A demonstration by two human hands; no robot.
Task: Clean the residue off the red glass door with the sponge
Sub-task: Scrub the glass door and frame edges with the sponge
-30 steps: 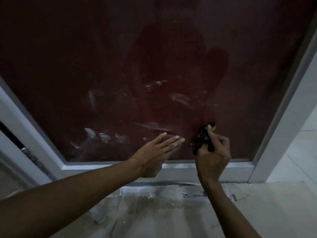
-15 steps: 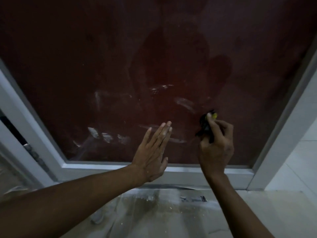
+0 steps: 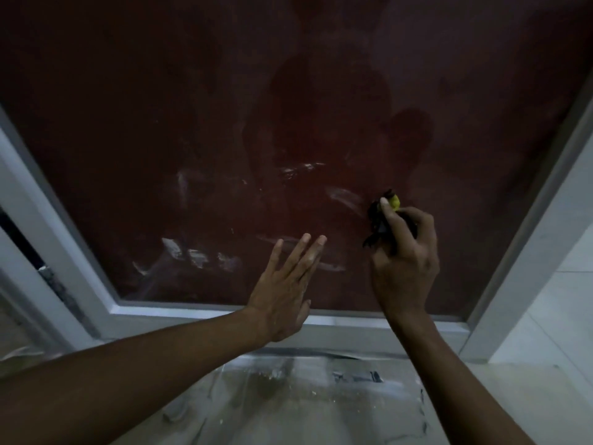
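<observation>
Dim light falls on the red glass door (image 3: 199, 101), and from my remote seat I judge the job far from finished. My right hand (image 3: 405, 261) is curled round the sponge (image 3: 382, 216), pressing it to the pane right beside a pale streak (image 3: 345, 198) at its left. My left hand (image 3: 285, 284) lies flat, fingers spread, on the glass. White smears (image 3: 199, 253) remain left of that hand, more above it.
</observation>
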